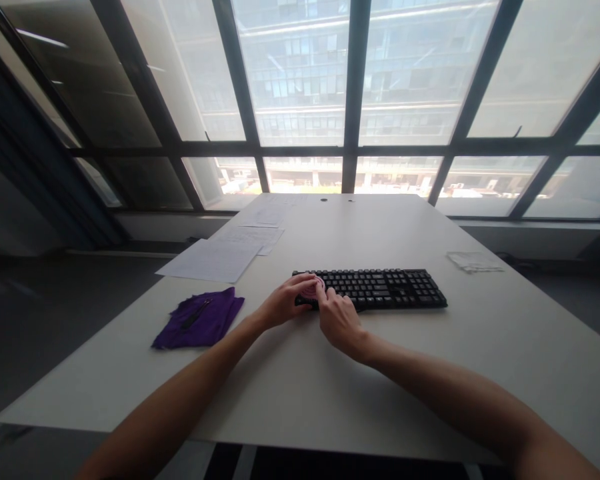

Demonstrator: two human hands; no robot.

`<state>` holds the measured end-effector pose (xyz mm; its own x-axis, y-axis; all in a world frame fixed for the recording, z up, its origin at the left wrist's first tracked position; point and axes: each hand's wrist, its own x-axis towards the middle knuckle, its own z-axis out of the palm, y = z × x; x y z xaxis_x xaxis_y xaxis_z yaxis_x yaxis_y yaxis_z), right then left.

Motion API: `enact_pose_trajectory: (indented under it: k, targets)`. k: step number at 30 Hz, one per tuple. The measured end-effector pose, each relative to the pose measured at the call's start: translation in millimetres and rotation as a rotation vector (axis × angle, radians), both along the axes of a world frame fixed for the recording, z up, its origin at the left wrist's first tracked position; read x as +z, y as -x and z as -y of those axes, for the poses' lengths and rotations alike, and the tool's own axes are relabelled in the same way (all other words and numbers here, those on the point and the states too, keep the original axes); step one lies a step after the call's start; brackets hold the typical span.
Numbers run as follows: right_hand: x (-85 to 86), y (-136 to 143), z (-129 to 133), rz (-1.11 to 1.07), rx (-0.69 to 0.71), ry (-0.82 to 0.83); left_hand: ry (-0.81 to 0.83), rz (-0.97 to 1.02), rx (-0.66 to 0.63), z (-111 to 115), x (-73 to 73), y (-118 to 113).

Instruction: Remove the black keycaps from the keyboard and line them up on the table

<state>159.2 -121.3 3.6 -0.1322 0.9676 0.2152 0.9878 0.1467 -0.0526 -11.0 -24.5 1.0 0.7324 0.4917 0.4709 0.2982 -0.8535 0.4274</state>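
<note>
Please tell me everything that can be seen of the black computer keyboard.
The long black computer keyboard, plastic-looking, lies flat on the white tabletop, keys upward, with a separate key block at its right end. The person's bare left hand and right hand, around a round pink object, partly cover its left end; contact with the keys is unclear.

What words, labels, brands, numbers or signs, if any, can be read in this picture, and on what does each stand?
No text can be read here.
Black rectangular keyboard: key markings too small and blurred to read.
White flat paper sheets: faint print, too blurred to read.
Pink round object: no lettering can be made out.
</note>
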Motion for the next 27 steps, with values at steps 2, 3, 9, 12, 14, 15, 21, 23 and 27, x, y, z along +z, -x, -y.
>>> enact_pose_trajectory:
  k: [2,3,9,12,14,15,21,23,27]
  targets:
    - [0.0,-1.5,-1.3,-0.003,0.004,0.0,-0.003,0.005,-0.007,-0.5,-0.1,0.2]
    - [0.1,-1.7,-1.3,-0.008,0.018,0.001,-0.004,0.008,-0.007,-0.7,-0.5,0.3]
    - [0.9,2.2,2.4,-0.039,0.09,0.014,-0.011,0.001,0.028,-2.3,-6.2,0.6]
    - [0.6,1.5,1.6,-0.033,0.078,-0.005,-0.009,-0.009,0.037,-3.0,-7.0,0.9]
    - [-0.4,0.0,-0.4,-0.023,0.052,-0.017,-0.005,-0.018,0.039,-3.4,-6.2,1.0]
    - [-1.1,-0.8,-1.4,-0.017,0.037,-0.016,-0.004,-0.017,0.036,-3.5,-5.7,1.0]
    - [-1.7,-1.4,-1.8,-0.016,0.048,-0.015,0.002,-0.001,0.027,-3.6,-4.7,0.5]
    - [0.3,-0.2,0.5,-0.021,0.073,-0.017,0.001,0.0,0.032,-2.9,-4.3,0.2]
    - [4.4,2.2,5.1,-0.013,0.081,0.013,0.005,0.008,0.027,-1.1,-2.6,-0.4]
